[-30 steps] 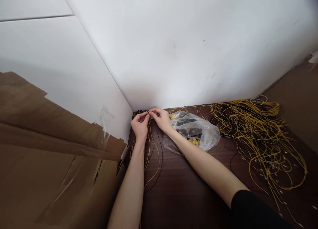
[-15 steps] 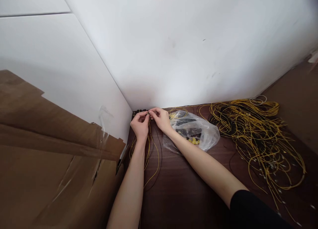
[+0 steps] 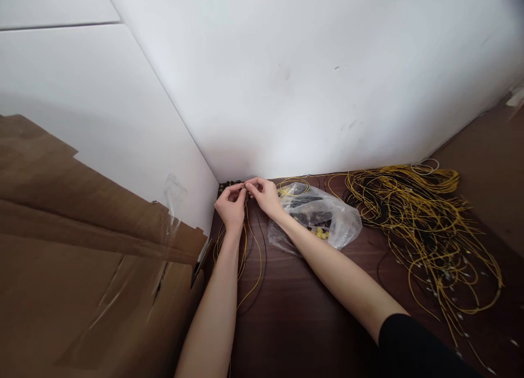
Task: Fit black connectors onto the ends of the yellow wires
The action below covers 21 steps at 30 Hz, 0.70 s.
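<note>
White walls: meet at far left, behind dark table.
Cardboard: stands at left, near.
Left hand: thumb and finger pinch a small piece near the table's far left corner; its direction is too small to tell.
Yellow wire: runs from below the hands toward near, curving, long axis near-to-far.
Right hand: pinches the same piece.
Plastic bag: lies right of this hand.
Wire pile: spreads at right.
</note>
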Motion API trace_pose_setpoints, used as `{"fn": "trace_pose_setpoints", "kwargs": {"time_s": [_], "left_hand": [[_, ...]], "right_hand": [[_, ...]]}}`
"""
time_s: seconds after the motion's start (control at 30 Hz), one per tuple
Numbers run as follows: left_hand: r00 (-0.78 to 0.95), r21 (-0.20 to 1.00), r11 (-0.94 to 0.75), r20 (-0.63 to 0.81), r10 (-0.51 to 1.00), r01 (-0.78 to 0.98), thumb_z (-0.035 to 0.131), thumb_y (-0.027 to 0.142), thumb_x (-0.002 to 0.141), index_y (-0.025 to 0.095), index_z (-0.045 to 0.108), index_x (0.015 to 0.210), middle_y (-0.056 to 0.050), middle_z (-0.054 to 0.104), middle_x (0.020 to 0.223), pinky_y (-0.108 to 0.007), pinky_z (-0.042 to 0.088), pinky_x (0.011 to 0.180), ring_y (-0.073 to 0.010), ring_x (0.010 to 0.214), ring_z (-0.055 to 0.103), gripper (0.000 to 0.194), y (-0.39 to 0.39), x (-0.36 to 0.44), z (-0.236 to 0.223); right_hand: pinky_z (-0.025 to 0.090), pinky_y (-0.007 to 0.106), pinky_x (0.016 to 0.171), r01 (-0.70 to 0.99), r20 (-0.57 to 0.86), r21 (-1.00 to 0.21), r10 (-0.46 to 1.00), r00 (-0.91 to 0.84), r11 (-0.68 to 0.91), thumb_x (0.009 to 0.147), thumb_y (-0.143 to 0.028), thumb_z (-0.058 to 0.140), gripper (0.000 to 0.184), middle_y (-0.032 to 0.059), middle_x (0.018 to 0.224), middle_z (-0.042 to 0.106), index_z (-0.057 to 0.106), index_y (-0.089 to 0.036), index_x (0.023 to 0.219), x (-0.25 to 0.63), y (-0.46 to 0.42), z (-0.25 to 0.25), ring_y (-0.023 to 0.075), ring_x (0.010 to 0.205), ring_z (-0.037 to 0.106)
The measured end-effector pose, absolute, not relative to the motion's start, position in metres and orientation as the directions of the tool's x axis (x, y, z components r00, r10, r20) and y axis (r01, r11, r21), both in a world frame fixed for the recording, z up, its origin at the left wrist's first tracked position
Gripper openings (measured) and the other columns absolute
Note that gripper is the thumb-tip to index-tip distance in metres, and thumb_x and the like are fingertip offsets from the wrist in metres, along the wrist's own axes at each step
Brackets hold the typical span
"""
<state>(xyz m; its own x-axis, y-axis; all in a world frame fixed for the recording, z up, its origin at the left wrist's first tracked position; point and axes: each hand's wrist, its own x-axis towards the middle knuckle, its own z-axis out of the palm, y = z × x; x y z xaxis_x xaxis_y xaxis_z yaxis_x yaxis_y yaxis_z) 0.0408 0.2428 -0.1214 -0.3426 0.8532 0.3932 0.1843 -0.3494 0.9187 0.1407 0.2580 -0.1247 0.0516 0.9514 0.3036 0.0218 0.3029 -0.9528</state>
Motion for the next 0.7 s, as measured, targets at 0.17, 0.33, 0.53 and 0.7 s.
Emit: {"fn": "trace_pose_setpoints", "kwargs": {"time_s": [0.17, 0.33, 0.53, 0.7], "left_hand": [[-0.339, 0.925, -0.358, 0.380, 0.861, 0.128, 0.065, 0.020, 0.067, 0.013, 0.067, 0.083, -0.006, 0.069, 0.080, -0.025, 0.052, 0.069, -0.0134, 0.071, 0.063, 0.017, 0.2445, 0.0400, -0.1219], [-0.325, 0.931, -0.355, 0.362, 0.874, 0.081, 0.065, 0.019, 0.067, 0.012, 0.068, 0.083, -0.006, 0.069, 0.079, -0.024, 0.051, 0.068, -0.0127, 0.070, 0.062, 0.017, 0.2433, 0.0411, -0.1205], [-0.337, 0.930, -0.363, 0.361, 0.870, 0.057, 0.066, 0.017, 0.067, 0.012, 0.069, 0.083, -0.006, 0.070, 0.081, -0.025, 0.051, 0.070, -0.0134, 0.073, 0.063, 0.016, 0.2429, 0.0407, -0.1194], [-0.339, 0.927, -0.371, 0.365, 0.867, 0.047, 0.066, 0.017, 0.067, 0.012, 0.069, 0.081, -0.007, 0.070, 0.081, -0.026, 0.051, 0.071, -0.0139, 0.073, 0.064, 0.016, 0.2438, 0.0401, -0.1203]], "right_hand": [[0.051, 0.024, 0.060, -0.053, 0.281, -0.958, 0.959, 0.047, 0.283, 0.075, -0.030, 0.060, 0.019, 0.0029, 0.072, 0.067, 0.065, -0.014, 0.085, 0.1406, 0.2586, -0.1239, 0.0111, 0.058, 0.059], [0.052, 0.024, 0.059, -0.139, 0.235, -0.960, 0.970, 0.062, 0.242, 0.072, -0.030, 0.063, 0.018, 0.0013, 0.065, 0.065, 0.064, -0.014, 0.080, 0.1414, 0.2585, -0.1220, 0.0115, 0.056, 0.059], [0.050, 0.023, 0.058, -0.137, 0.238, -0.962, 0.971, 0.020, 0.238, 0.073, -0.030, 0.061, 0.016, -0.0003, 0.063, 0.063, 0.064, -0.015, 0.079, 0.1428, 0.2587, -0.1202, 0.0105, 0.055, 0.058], [0.049, 0.023, 0.057, -0.098, 0.227, -0.969, 0.973, 0.027, 0.229, 0.075, -0.031, 0.060, 0.017, 0.0002, 0.063, 0.063, 0.064, -0.015, 0.078, 0.1429, 0.2578, -0.1191, 0.0104, 0.055, 0.058]]}}
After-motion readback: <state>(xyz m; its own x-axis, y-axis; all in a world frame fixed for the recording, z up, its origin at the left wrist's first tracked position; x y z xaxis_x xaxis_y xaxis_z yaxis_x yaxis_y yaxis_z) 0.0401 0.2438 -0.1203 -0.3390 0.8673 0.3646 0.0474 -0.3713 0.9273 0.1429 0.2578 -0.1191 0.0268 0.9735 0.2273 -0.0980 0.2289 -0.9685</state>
